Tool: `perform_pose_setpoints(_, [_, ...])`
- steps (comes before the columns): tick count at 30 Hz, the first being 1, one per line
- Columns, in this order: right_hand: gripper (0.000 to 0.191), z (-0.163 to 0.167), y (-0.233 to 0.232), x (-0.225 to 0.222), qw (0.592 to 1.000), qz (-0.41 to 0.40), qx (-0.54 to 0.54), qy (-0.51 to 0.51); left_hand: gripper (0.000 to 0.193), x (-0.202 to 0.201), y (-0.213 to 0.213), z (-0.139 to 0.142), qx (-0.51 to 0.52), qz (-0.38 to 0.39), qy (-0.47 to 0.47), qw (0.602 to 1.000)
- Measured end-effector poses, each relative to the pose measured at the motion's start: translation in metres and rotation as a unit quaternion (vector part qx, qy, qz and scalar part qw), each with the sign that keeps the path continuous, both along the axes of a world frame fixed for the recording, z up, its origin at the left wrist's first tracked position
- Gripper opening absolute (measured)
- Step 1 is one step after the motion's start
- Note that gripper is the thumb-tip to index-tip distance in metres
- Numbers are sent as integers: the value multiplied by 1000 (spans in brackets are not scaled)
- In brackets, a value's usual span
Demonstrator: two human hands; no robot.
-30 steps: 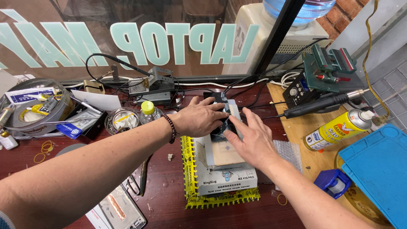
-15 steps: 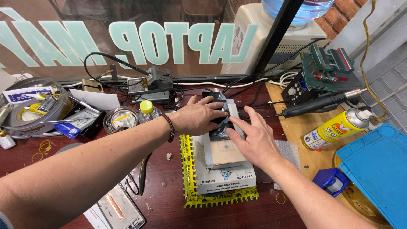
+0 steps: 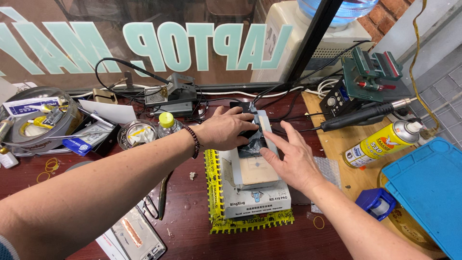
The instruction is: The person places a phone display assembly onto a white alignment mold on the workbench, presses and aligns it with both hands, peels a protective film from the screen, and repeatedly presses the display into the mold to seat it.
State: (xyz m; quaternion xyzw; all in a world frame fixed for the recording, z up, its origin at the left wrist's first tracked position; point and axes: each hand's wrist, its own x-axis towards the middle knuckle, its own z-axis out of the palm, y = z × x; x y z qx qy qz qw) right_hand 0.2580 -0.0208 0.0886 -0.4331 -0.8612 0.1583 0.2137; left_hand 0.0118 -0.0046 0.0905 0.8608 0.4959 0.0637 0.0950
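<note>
Your left hand (image 3: 226,129) presses flat on the phone (image 3: 251,139), which lies on the far end of the heater (image 3: 255,190), long axis running away from you. Your right hand (image 3: 293,161), fingers spread and gripping nothing, touches its right edge, equally near.

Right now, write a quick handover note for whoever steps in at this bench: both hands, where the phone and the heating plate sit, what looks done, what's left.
Left hand: palm down, pressing the dark phone flat; no closed grip.
Right hand: open, fingertips at the phone's right edge, holding nothing.
Phone: lies at the far end of the grey heating plate, partly hidden by the left hand.
Plate: sits on the dark wood bench, yellow tape around its base.
Nearby: yellow spray can and blue mat to the right.
Done: phone placed on the plate.
Left: the phone looks unopened; it cannot be told whether anything has loosened.
</note>
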Motion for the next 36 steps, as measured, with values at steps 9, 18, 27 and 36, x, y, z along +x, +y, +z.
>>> perform_pose_setpoints(9, [55, -1, -7, 0, 994, 28, 43, -99, 55, 0, -3, 4, -5, 5, 7, 1000])
perform_pose_setpoints(18, [63, -4, 4, -1, 998, 17, 14, -52, 55, 2, -4, 2, -3, 12, 8, 1000])
perform_pose_setpoints(27, [63, 0, -11, 5, 985, 29, 79, -149, 54, 1, -4, 2, 8, 5, 10, 1000])
perform_pose_setpoints(36, [65, 2, -1, -13, 990, 7, 32, -138, 55, 0, -4, 1, 2, -2, 16, 1000])
